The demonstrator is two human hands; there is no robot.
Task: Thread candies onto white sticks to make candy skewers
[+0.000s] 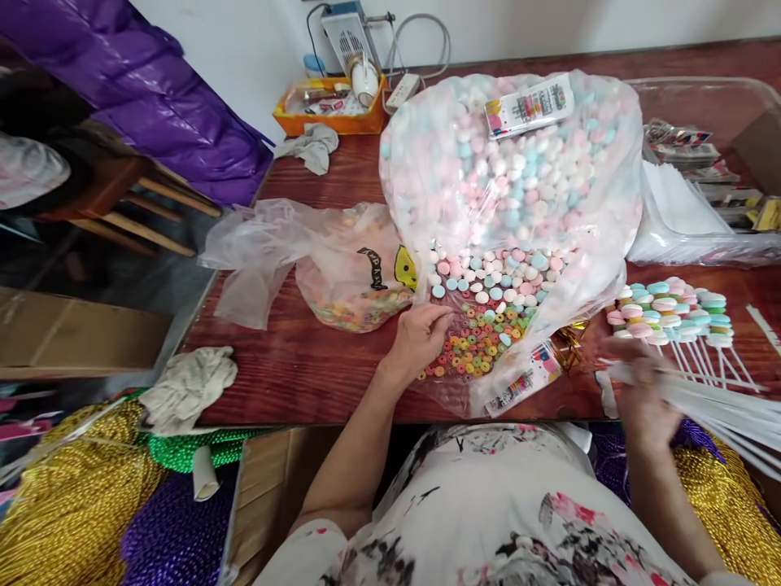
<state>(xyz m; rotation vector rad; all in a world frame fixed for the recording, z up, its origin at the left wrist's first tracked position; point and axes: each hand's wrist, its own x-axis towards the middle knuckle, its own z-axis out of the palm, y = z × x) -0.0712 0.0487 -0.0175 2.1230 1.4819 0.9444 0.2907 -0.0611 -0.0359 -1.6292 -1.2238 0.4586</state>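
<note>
My left hand (416, 343) is closed, thumb and fingers together, at the left edge of the clear plastic bag (455, 396). Whether it pinches the bag or a candy is hidden. Beside it lie many small ring candies (473, 346) in yellow, orange, red and green. Behind these, pink, blue and white round candies (518, 273) spill from the same big bag. Blurred by motion, my right hand (650, 399) grips a bundle of thin white sticks (726, 407). Just beyond it, finished candy skewers (671, 309) lie in a pile, pink, blue and white rounds on white sticks.
A knotted bag of ring candies (351, 285) is on the left. An orange box (333, 122) stands at the back. On the right is a clear tray (689, 244) with white packets. A crumpled cloth (190, 387) lies at the table's left edge; beaded strands (79, 496) hang below.
</note>
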